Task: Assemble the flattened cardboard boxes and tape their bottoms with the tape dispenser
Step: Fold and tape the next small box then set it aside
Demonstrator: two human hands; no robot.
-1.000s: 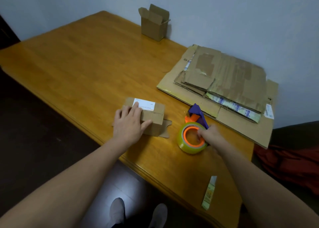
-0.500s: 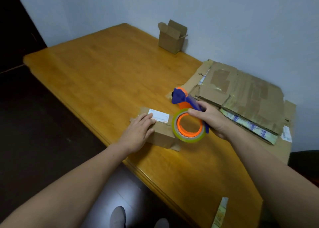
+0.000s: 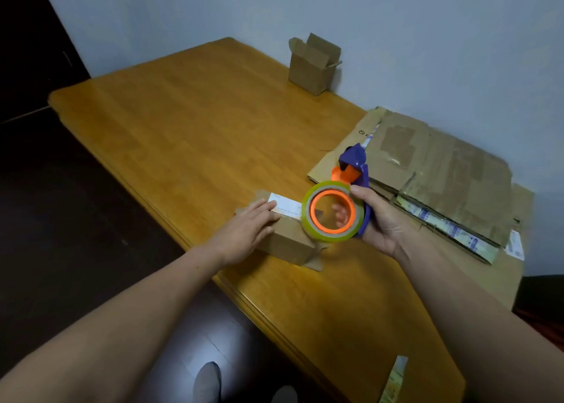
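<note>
A small cardboard box (image 3: pixel 290 242) with a white label on its top lies near the front edge of the wooden table (image 3: pixel 189 134). My left hand (image 3: pixel 245 230) rests flat on the box's top, fingers together. My right hand (image 3: pixel 378 219) grips the tape dispenser (image 3: pixel 334 212), a purple and orange frame carrying a yellowish tape roll. It is held in the air just right of the box, its roll overlapping the box's right end in view. A stack of flattened cardboard boxes (image 3: pixel 442 171) lies on the table's right side.
An assembled small box (image 3: pixel 314 64) with open flaps stands at the table's far edge by the wall. A strip of used tape or label (image 3: pixel 393 379) lies near the front right corner. Dark floor and my shoes (image 3: pixel 207 384) show below the table edge.
My right hand picked the tape dispenser up off the table and carried it left to the box's right end. My left hand stayed pressed on the box.
</note>
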